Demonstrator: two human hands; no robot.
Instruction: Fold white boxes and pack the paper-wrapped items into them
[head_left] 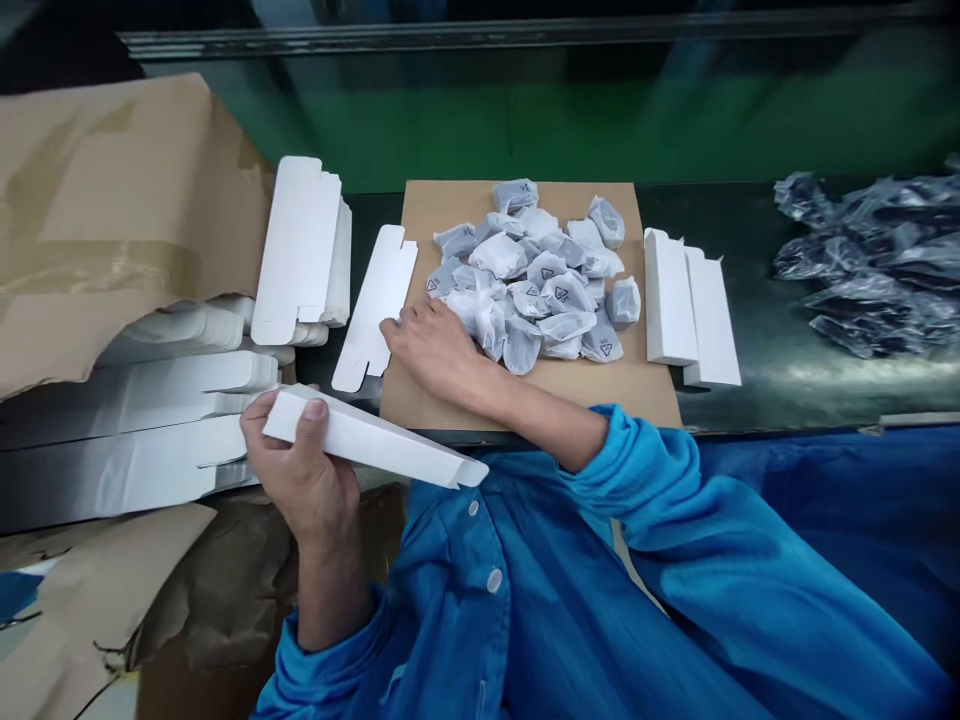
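A white folding carton (375, 437), opened out into a long box, is gripped in my left hand (304, 455), thumb on top. It tilts down to the right in front of my body. My right hand (435, 345) is closed, back upward, at the left edge of a pile of bagged parts (544, 275). Its fingertips are hidden, so what they hold, if anything, cannot be made out. Frosted bags with printed triangles wrap the parts, which lie on a brown cardboard sheet (622, 390). One flat white carton (379, 305) lies just left of my right hand.
A stack of flat cartons (296, 250) stands beside a large cardboard box (112, 190) at left, with more cartons (135, 400) spilling below it. Two white boxes (690, 310) lie right of the sheet. Clear-bagged dark items (885, 260) sit far right on the dark green table (765, 350).
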